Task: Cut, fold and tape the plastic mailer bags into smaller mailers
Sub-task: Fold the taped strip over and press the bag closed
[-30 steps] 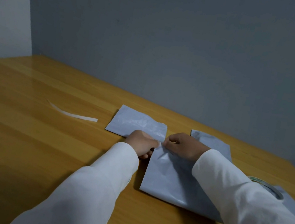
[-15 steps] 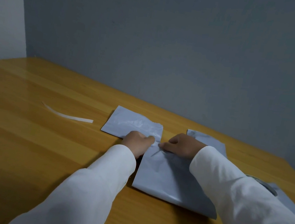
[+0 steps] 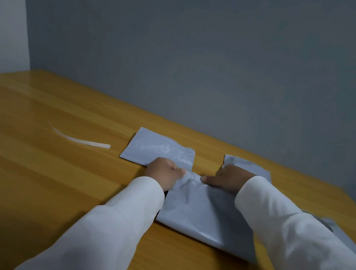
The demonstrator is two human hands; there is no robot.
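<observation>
The left hand (image 3: 162, 174) has its fingers curled tight, pinching the crumpled far end of the big gray bag (image 3: 200, 218), and the right hand (image 3: 227, 178) presses down on that same end with its fingers lying straight and close together. The bag lies flat on the wooden table (image 3: 25, 168) between the two white sleeves, with its long side running from the person out toward the wall. A smaller gray bag (image 3: 157, 151) lies just past the left hand, and a thin white strip (image 3: 79, 140) lies well off to the left.
</observation>
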